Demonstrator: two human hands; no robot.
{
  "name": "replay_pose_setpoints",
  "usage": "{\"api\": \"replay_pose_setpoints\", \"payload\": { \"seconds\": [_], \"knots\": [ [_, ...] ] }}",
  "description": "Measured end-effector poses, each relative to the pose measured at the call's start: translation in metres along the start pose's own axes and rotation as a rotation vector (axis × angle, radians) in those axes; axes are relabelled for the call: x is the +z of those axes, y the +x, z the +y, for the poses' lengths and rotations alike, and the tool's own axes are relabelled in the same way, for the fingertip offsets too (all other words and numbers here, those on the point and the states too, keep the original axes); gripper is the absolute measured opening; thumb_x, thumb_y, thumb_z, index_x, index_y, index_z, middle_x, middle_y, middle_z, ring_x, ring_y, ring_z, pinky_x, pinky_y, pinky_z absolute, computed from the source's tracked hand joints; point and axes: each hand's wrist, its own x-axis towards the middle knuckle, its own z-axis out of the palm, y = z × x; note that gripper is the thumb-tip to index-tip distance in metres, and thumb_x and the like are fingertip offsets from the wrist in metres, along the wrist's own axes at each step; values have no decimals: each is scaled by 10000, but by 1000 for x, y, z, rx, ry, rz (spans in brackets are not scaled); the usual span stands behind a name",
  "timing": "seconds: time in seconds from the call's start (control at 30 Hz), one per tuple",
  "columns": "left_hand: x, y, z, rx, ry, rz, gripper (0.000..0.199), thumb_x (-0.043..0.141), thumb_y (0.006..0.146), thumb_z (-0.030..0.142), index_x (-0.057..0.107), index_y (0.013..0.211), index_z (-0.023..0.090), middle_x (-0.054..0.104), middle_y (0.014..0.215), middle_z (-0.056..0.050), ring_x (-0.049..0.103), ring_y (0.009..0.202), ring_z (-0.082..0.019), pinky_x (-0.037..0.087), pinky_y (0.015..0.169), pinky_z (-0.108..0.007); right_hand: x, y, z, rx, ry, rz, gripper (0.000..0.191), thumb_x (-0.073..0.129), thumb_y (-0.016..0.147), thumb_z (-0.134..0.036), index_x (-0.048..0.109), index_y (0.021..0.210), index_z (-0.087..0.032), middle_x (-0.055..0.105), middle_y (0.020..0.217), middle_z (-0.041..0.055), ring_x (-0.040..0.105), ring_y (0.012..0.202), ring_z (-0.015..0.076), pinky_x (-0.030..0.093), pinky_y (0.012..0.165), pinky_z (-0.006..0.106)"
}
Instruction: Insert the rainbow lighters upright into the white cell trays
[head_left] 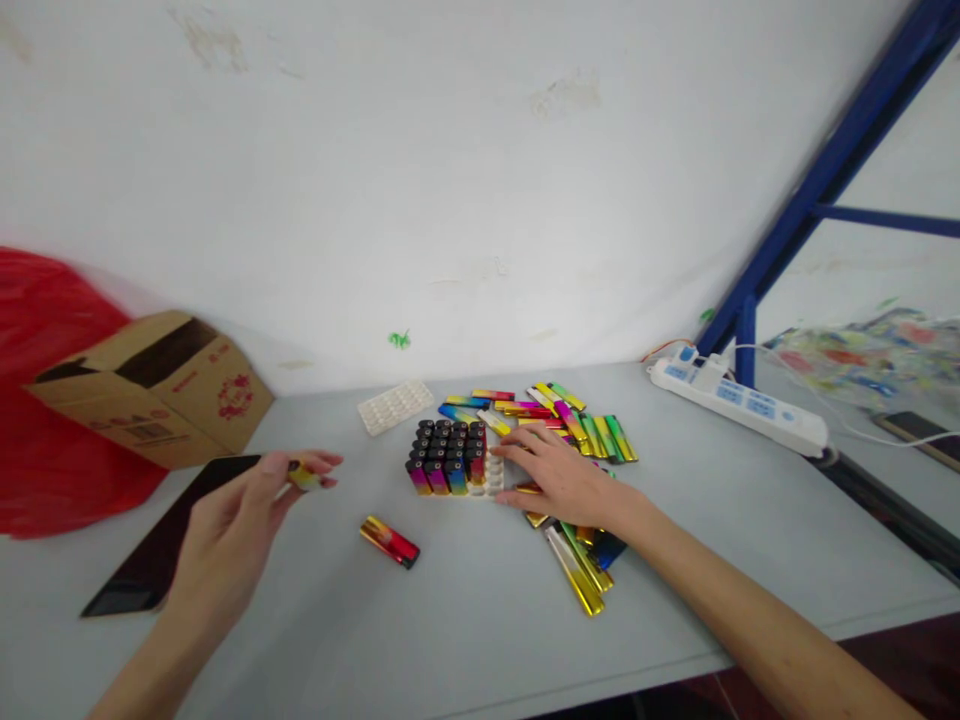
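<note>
Lighters (447, 462) — black-topped, glossy, multicoloured; left hand (234, 530) pinches yellow lighter (304, 477); right hand (561, 475) spread beside white tray (493, 485).

Lighters (435, 480) gleam with a glossy, metallic finish (the tops (451, 440) look plastic). The counter (315, 630) appears smooth, matt.

Counter (465, 630), pale grey. Left: red plastic (52, 290), open cardboard box (217, 400), dark flat slab (150, 560). Centre: bare white tray (395, 408), far; loaded white tray (494, 478); red-and-gold piece (389, 541), near. Right: scattered metallic multicoloured pieces (618, 440); white power strip (739, 402), far.
</note>
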Motion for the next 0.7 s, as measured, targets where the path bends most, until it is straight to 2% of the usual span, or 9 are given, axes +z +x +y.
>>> {"api": "replay_pose_setpoints", "payload": {
  "seconds": [0.07, 0.1, 0.2, 0.27, 0.37, 0.43, 0.5, 0.63, 0.7],
  "knots": [
    [11, 9, 7, -188, -346, -90, 590, 475, 968, 695, 556, 643, 209, 614, 688, -38, 627, 731, -201, 581, 694, -340, 0, 0, 0, 3, 2, -5, 548, 599, 990, -567, 577, 1393, -195, 602, 1330, 141, 494, 1307, 332, 438, 1135, 544],
    [17, 14, 8, -257, -460, -133, 632, 457, 961, 719, 472, 595, 205, 476, 556, 0, 516, 564, -148, 521, 552, -286, 0, 0, 0, 4, 5, -6, 553, 600, 990, -567, 577, 1394, -192, 604, 1331, 141, 495, 1305, 331, 438, 1135, 543],
    [33, 26, 10, -354, -562, -234, 603, 476, 959, 710, 422, 633, 206, 231, 484, 86, 193, 403, -69, 265, 367, -193, 1, 1, 0, 9, 14, -10, 568, 610, 984, -569, 574, 1401, -186, 613, 1328, 136, 498, 1294, 325, 439, 1134, 537],
    [40, 34, 12, -321, -520, -268, 500, 542, 959, 653, 491, 735, 210, 278, 504, 96, 168, 398, -54, 192, 362, -167, 0, 1, 0, 11, 15, -10, 570, 614, 981, -571, 575, 1400, -187, 612, 1331, 137, 496, 1295, 325, 438, 1134, 537],
    [44, 43, 16, -227, -468, -283, 297, 676, 928, 516, 567, 1023, 257, 501, 618, 73, 306, 426, -55, 240, 398, -150, -1, 1, -1, 9, 18, -10, 559, 607, 985, -568, 577, 1396, -189, 604, 1341, 140, 491, 1305, 323, 440, 1134, 527],
    [45, 45, 17, -183, -466, -264, 339, 728, 901, 435, 548, 1152, 297, 608, 725, 48, 376, 460, -62, 279, 419, -155, -1, 1, -1, 7, 19, -10, 560, 607, 986, -565, 575, 1400, -190, 604, 1339, 142, 487, 1315, 322, 438, 1137, 524],
    [45, 44, 13, -160, -462, -234, 324, 749, 886, 398, 568, 1127, 281, 618, 729, 43, 384, 471, -60, 281, 429, -159, -1, 1, -1, 8, 18, -9, 563, 610, 984, -565, 575, 1402, -190, 605, 1338, 145, 484, 1320, 321, 437, 1142, 530],
    [48, 38, 0, -140, -442, -108, 258, 804, 832, 384, 661, 925, 190, 430, 570, 83, 318, 465, -53, 246, 438, -174, -1, 1, -2, 7, 6, -11, 560, 601, 990, -564, 586, 1393, -176, 598, 1361, 157, 478, 1328, 331, 428, 1154, 550],
    [50, 37, -6, -130, -414, -45, 293, 843, 781, 395, 687, 832, 152, 433, 583, 71, 308, 473, -49, 233, 437, -191, -2, 1, -2, 11, 3, -18, 556, 603, 991, -556, 584, 1395, -175, 600, 1362, 158, 486, 1320, 336, 432, 1148, 557]
  ]
}}
